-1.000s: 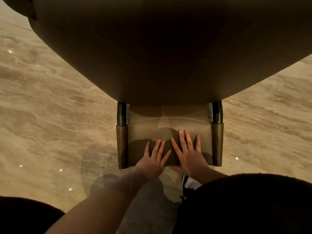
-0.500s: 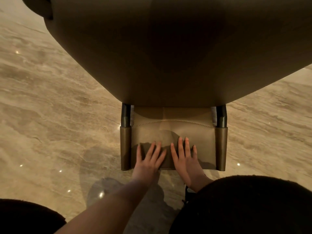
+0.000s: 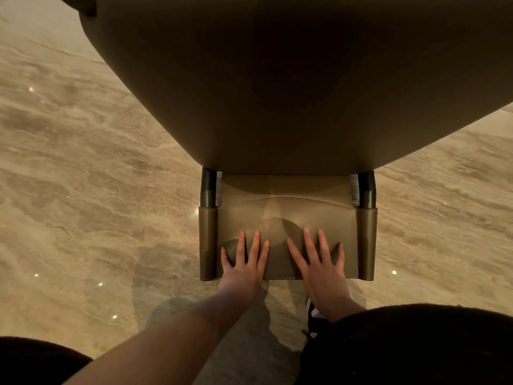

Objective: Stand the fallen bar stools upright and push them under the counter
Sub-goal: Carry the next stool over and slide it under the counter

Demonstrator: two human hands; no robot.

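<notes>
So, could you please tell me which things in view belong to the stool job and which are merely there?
Part of the job:
- bar stool backrest
- counter
- left hand, flat on the backrest
- right hand, flat on the backrest

Merely there:
- marble floor
- shoe

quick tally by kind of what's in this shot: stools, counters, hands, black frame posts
bar stool: 1
counter: 1
hands: 2, left hand and right hand, both flat on the stool's backrest
black frame posts: 2, left post and right post
total: 6
</notes>
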